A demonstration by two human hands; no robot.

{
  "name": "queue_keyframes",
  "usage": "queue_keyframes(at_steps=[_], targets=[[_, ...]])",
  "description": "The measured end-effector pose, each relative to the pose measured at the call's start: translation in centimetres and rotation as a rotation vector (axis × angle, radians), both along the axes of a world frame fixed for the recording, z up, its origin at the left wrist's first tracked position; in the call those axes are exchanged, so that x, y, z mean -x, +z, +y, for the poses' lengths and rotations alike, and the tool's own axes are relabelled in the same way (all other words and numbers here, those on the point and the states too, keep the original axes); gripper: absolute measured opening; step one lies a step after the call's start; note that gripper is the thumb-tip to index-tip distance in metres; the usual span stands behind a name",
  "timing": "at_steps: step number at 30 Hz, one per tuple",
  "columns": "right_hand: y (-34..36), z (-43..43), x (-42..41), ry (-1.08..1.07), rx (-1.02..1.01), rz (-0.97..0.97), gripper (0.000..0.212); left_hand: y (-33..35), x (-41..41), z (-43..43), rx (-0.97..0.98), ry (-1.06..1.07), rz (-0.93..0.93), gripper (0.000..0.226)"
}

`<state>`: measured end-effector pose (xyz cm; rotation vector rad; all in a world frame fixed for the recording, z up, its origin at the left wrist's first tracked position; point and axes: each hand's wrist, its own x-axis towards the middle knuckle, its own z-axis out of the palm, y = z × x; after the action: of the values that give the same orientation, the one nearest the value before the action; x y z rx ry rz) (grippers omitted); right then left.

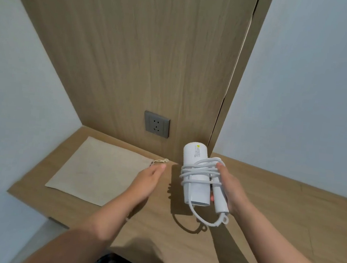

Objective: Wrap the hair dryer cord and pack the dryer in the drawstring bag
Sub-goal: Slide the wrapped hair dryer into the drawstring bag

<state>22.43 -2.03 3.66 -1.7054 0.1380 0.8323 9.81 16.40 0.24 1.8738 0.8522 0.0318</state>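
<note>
Grips the white hair dryer [196, 175] in the right hand [230, 191], with the thumb pressed on the cord wraps near the top and the fingers curled round from behind. Holds it in the air just above the bench [288, 204], barrel roughly upright and tilted a little to the left. Keeps the folded handle [220, 200] alongside the barrel, against the palm. Shows the white cord [192, 170] wound in several turns round barrel and handle together. Below the barrel, one loose loop of cord hanging from the handle's end, next to a small ring. On the wood just left of the dryer, a dark shadow of barrel and loop.

Holds the left hand [150, 176] out over the bench, fingers straight and together, gripping nothing. Fingertips close to the near corner of the drawstring bag [98, 166]; touching it or not, impossible to tell.

On the left part of the bench, lying flat: the bag, beige cloth, with its knotted drawstring [161, 161] sticking out at the far right corner towards the dryer. Between bag and dryer, a strip of bare wood.

Behind, on the wood-grain wall panel [143, 55], a grey power socket [157, 124], above the bag's knotted corner. On either side of the panel, pale walls.
</note>
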Motion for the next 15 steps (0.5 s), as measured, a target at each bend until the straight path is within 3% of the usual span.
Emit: queue_keyframes(at_steps=[2,4,9,15], targets=[[-0.4,-0.3,-0.6,0.011,0.035,-0.036,0.04,-2.1,1.4,2.6,-0.281,0.032,0.192,0.046],[-0.7,-0.3,-0.6,0.049,0.064,-0.083,0.039,-4.1,2.5,4.1,-0.434,-0.006,0.354,0.049],[-1.4,0.5,0.4,0.131,0.109,-0.148,0.036,-7.2,3.2,3.8,-0.496,-0.095,0.545,0.057],[-1.7,0.7,1.1,0.16,0.137,-0.15,0.035,-8.7,3.8,3.5,-0.699,-0.269,0.604,0.025]])
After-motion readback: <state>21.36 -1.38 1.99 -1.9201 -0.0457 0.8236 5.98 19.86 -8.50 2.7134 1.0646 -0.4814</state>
